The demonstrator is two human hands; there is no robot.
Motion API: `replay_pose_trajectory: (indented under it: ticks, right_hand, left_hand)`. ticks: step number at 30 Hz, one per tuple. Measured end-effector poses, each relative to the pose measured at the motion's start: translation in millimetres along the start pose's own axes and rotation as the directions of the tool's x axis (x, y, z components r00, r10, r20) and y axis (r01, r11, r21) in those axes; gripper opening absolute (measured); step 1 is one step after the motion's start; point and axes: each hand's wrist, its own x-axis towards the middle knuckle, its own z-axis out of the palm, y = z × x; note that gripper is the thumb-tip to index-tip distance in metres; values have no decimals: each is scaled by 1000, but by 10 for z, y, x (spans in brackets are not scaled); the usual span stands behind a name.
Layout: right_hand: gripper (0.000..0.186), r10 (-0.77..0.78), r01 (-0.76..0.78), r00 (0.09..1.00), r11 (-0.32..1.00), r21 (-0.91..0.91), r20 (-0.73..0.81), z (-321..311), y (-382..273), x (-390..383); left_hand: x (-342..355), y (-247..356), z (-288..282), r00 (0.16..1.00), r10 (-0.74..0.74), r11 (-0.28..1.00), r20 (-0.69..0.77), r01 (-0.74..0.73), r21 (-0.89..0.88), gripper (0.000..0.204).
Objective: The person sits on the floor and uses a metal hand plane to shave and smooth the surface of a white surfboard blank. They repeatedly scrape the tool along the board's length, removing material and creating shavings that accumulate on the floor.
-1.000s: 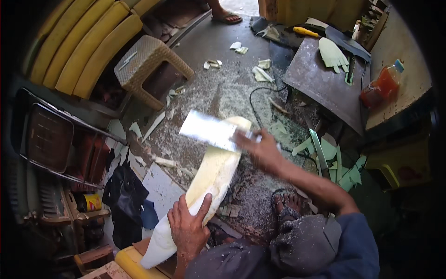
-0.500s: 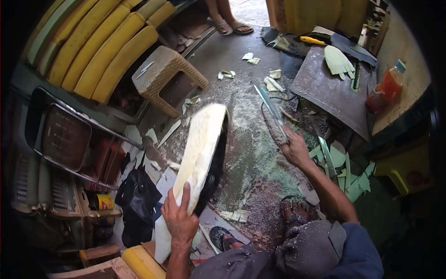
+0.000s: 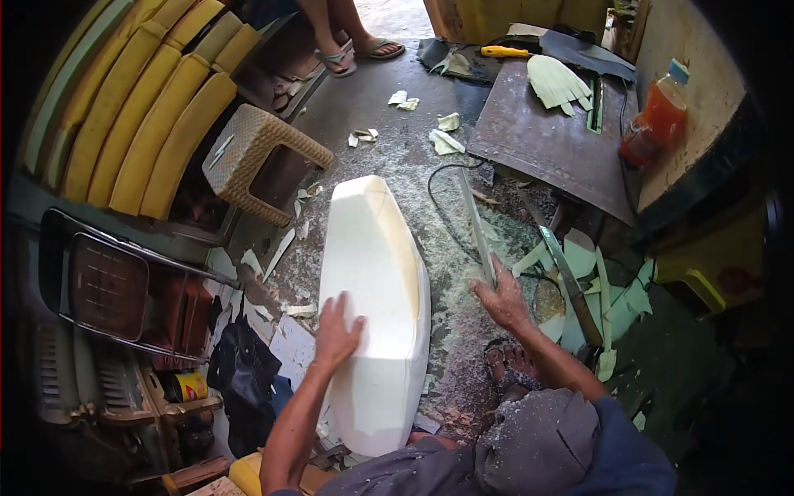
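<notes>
A long white foam seat pad [image 3: 368, 248], shaped like a motorcycle seat, stands lengthwise before me, with a yellowish band along its right upper side. My left hand [image 3: 335, 335] rests on its top face, fingers spread and flat. To the right of the foam, my right hand [image 3: 502, 298] is closed round the near end of a long, thin metal blade [image 3: 475, 217], which points away from me, apart from the foam. Its handle, if any, is hidden by my fingers. A second long blade with a brownish handle [image 3: 571, 285] lies among scraps beside my right forearm.
Foam crumbs and offcuts [image 3: 447, 142] litter the floor. A woven-pattern plastic stool [image 3: 260, 161] stands at left, near stacked yellow foam pads [image 3: 165, 124]. At right are a dark board [image 3: 554, 153], a yellow-handled tool [image 3: 504, 51] and a bottle of red liquid [image 3: 657, 120]. Another person's feet [image 3: 356, 54] show at the back.
The foam pad has turned from its edge so its broad white face shows. My left hand went from gripping its side to lying flat on top. The blade has come slightly nearer and left.
</notes>
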Motion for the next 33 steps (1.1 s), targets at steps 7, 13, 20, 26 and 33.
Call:
replay_pose_trajectory:
  ticks: [7, 13, 20, 26, 33]
  right_hand:
    - [70, 258, -272, 930, 962, 17, 262, 66, 103, -159]
    - [60, 252, -266, 947, 963, 47, 197, 333, 87, 333]
    - [66, 129, -139, 982, 988, 66, 138, 896, -204, 986]
    - [62, 40, -53, 989, 994, 93, 141, 1486, -633, 2071]
    - [36, 148, -167, 956, 985, 54, 252, 1395, -482, 1370]
  left_hand:
    - [-342, -888, 267, 745, -623, 637, 238, 660, -399, 80]
    - [-648, -322, 296, 734, -659, 677, 162, 674, -297, 73]
    - [-179, -286, 132, 973, -179, 982, -143, 169, -78, 68]
    - [997, 375, 106, 947, 182, 982, -266, -161, 101, 70]
    - [1089, 447, 375, 920, 173, 984, -353, -144, 108, 70]
